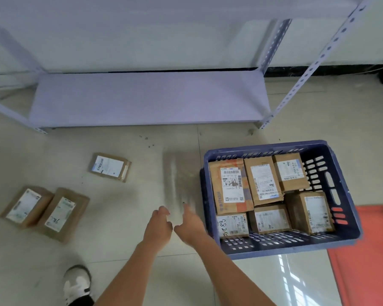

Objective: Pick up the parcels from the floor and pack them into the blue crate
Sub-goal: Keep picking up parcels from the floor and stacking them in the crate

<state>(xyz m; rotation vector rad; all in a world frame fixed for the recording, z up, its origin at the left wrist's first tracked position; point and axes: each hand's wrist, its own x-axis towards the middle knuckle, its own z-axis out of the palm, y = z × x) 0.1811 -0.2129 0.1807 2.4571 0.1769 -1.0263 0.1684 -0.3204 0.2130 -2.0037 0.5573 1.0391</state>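
Three parcels [53, 199] lie left of both empty, open hands [175, 224] beside the crate [349, 217].

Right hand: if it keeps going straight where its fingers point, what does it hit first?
Likely bare floor: the right hand points up-frame along the grey scuffed streak on the tile floor, just left of the blue plastic crate. Beyond that, the white metal shelf. Depth unclear.

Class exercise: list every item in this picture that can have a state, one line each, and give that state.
blue crate: upright on the floor, holding six parcels.
lone parcel: flat on the floor, label up, not packed.
left pair of parcels: on the floor, side by side, touching, not packed.
left hand: empty, over the floor.
right hand: empty, beside the crate.
bottom shelf: nothing on it.
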